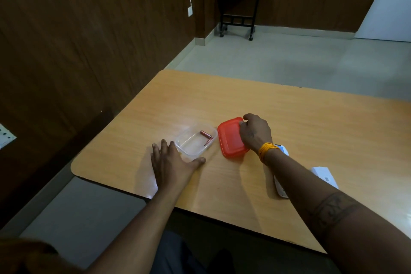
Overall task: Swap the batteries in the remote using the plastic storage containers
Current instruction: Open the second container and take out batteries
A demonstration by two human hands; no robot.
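Tabletop (289, 118): right hand (255, 133) grips red lid (230, 138).

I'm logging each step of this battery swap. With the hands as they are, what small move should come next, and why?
Probably the right hand lifts the red lid it grips. The clear box beside it is already open with two batteries inside, steadied by the flat left hand. The remote lies partly hidden under the right forearm.

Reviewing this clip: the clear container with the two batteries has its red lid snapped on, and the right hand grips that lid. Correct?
Not quite. The head view shows the clear container open, the two batteries uncovered inside. The red lid lies beside it on the table, where the right hand grips it.
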